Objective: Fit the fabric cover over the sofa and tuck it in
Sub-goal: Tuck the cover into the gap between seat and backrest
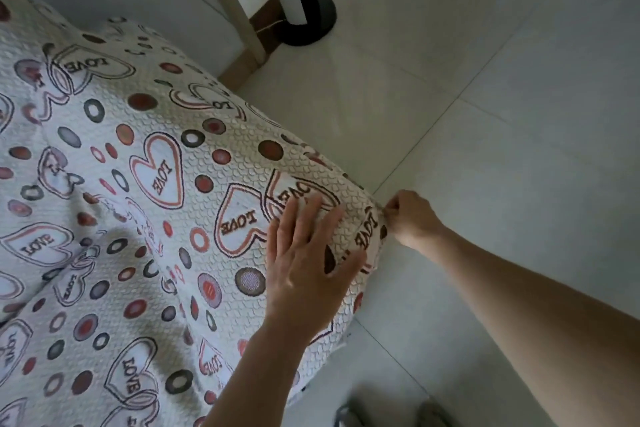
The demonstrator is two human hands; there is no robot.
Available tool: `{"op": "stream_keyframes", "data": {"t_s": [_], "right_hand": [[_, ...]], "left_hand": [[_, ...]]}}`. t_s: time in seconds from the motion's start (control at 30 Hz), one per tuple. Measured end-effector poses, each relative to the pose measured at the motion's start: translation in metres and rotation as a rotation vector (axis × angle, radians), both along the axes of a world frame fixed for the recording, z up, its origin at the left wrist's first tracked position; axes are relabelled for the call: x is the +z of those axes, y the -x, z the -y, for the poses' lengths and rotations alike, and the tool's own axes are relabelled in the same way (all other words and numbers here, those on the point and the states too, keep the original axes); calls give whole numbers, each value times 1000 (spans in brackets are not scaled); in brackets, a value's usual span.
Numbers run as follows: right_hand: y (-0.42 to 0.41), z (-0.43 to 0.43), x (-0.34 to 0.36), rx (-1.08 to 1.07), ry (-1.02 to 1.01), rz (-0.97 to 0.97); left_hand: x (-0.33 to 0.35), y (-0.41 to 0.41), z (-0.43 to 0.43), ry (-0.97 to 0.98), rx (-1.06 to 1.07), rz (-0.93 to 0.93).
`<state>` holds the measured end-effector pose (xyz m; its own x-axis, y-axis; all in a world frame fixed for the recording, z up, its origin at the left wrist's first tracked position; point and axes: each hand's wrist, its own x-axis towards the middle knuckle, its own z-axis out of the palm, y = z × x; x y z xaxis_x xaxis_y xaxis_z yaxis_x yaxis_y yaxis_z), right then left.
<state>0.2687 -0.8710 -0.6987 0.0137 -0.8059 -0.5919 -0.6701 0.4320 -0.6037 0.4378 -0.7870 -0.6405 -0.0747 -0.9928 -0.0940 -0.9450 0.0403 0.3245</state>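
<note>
White quilted fabric cover with red LOVE hearts and dots (138, 184) drapes the sofa, rumpled left of the grip. Left hand (308, 263) lies spread flat on the corner, likely pinning the cloth. Right hand (408, 218), just beyond the corner, pinches the cover edge, probably pulling it taut down toward the pale tiled floor (502, 114).

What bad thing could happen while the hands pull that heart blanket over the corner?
The right hand pinches only a little bit of the fabric cover at the corner, so it might slip out and spring back. The left hand lies flat and open on top, so the cover could slide under it. Loose wrinkles on the left might stay bunched if the pull is uneven.
</note>
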Motion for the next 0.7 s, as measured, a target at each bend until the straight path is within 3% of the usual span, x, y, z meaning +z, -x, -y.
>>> {"op": "stream_keyframes", "data": {"t_s": [0.33, 0.47, 0.6, 0.7], "right_hand": [[17, 5, -15, -317, -325, 525], [17, 16, -18, -171, -270, 402], [12, 20, -24, -22, -158, 199], [4, 18, -40, -7, -107, 5]], "left_hand": [[-7, -4, 46, -13, -210, 66], [-8, 3, 76, -74, -278, 108], [-4, 6, 118, -285, -294, 3], [-3, 10, 139, -430, -410, 104]]}}
